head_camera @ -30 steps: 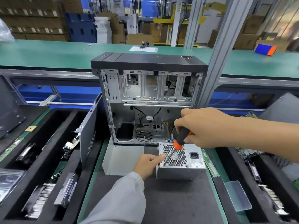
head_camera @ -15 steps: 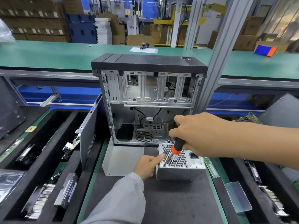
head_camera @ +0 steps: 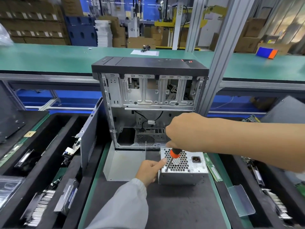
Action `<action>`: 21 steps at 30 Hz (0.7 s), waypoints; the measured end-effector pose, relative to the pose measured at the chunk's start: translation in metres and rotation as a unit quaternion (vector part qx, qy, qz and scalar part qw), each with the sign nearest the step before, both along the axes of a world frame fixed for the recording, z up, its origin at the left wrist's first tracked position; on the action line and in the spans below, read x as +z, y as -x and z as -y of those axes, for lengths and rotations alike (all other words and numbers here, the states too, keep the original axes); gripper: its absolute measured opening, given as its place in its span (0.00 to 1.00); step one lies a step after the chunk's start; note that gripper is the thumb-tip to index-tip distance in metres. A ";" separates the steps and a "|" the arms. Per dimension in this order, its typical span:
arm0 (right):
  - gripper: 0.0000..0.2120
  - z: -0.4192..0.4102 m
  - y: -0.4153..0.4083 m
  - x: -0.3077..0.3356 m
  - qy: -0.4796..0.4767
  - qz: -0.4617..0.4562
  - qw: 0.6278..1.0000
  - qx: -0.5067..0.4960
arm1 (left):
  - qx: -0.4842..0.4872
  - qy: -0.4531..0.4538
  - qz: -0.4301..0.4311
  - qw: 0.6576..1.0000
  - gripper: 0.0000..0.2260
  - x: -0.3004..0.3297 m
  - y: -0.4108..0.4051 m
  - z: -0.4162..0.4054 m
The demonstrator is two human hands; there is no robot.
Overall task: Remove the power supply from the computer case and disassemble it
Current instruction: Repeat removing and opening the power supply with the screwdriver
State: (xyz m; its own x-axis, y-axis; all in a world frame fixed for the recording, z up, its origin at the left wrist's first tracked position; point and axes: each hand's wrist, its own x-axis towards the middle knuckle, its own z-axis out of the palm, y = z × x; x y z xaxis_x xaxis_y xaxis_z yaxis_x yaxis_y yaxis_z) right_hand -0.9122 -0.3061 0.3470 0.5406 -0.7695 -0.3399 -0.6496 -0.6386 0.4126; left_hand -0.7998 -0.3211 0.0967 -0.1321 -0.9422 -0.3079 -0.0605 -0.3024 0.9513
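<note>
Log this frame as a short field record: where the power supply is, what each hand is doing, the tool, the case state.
power supply: out of the case, on the dark mat in front of it, vented face up
left hand: holds the unit's left side, thumb on the top edge
right hand: grips the screwdriver
screwdriver: orange and black handle, tip at the near-left corner of the vented face
computer case: upright, side open

The power supply (head_camera: 183,166) is bare, dull grey sheet metal with a perforated honeycomb grille. The computer case (head_camera: 148,100) shows matt stamped steel inside under a smooth black plastic panel. The screwdriver (head_camera: 173,156) has a glossy orange-and-black plastic handle and metal shaft. The mat (head_camera: 173,204) looks dark, matt and slightly rough.
</note>
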 end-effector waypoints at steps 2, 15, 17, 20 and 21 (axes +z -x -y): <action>0.12 0.001 -0.001 -0.004 0.030 -0.023 0.999 0.034 | 0.003 -0.004 0.000 1.000 0.28 0.000 0.000 -0.001; 0.12 -0.009 0.001 -0.002 0.022 -0.043 0.939 0.339 | 0.022 -0.034 -0.027 0.999 0.25 0.001 0.002 -0.004; 0.12 -0.005 -0.003 0.004 -0.040 -0.020 0.989 0.139 | 0.016 -0.024 -0.004 1.000 0.27 0.004 0.002 -0.005; 0.16 0.017 -0.006 0.015 -0.217 0.076 0.953 -0.195 | 0.010 -0.022 0.023 0.999 0.30 0.006 0.001 -0.006; 0.18 0.023 -0.007 0.018 -0.264 0.101 0.915 -0.288 | 0.009 -0.022 0.025 0.999 0.30 0.006 0.001 -0.007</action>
